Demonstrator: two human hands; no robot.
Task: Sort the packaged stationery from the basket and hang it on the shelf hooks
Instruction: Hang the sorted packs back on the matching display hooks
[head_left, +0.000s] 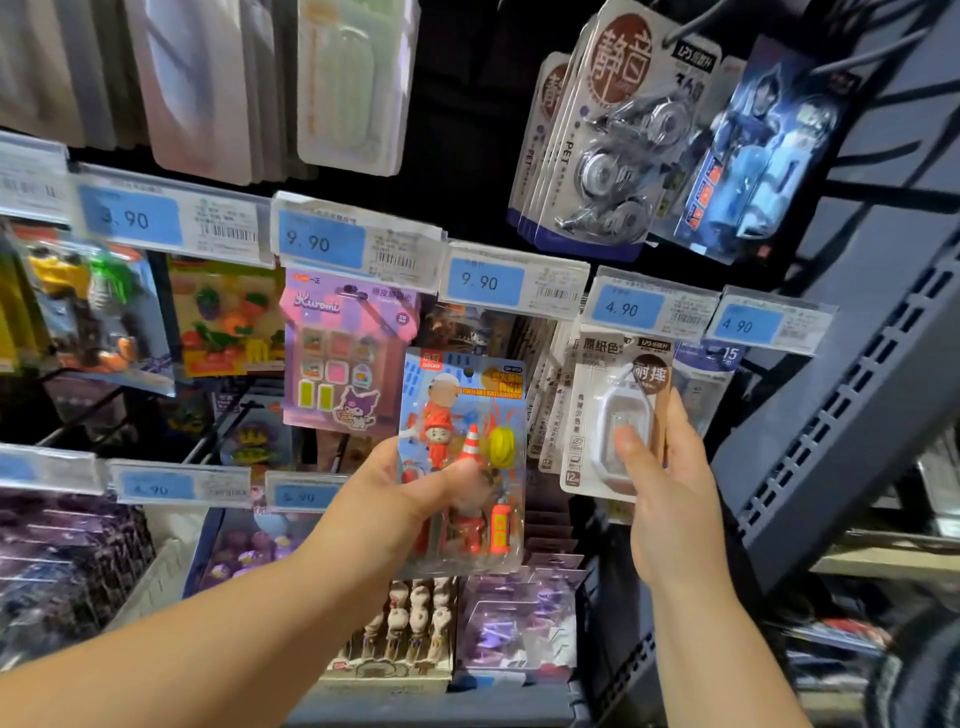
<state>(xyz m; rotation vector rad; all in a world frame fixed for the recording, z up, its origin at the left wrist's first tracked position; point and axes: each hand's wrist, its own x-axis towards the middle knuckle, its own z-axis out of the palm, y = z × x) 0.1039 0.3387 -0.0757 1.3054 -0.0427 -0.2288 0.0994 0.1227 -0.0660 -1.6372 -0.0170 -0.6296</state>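
A dark shop shelf display fills the view, its rows of carded goods hanging above and below clear price rails (358, 236) with blue labels, and a grey slotted upright post (831, 415) leans along its right edge. Near the display's top right corner hang a stack of silver correction tape packs (602, 156) and, just beside them on the right, a blue character pack (763, 150). In the middle row, a purple Kuromi pack (343, 358) hangs under a 9.90 label (485, 280). The left hand (410, 499) holds a firefighter eraser pack (467, 415) upright in front of the middle row, just right of the Kuromi pack and overlapping its lower corner; the thumb lies across the front of the clear blister and the other fingers are curled behind the card, so the pack is clamped between them. The right hand (670, 499) grips a white correction tape pack (608, 415) near the display's right edge, directly below a 4.90 label (628, 307); its thumb presses on the front of the white blister and the fingers wrap round the card's right edge from behind. That pack stands upright against more packs of the same kind; whether it hangs from anything cannot be told. The two held packs are near each other, not touching. Below them, along the display's bottom edge, sit boxes of small purple and beige items (415, 618).
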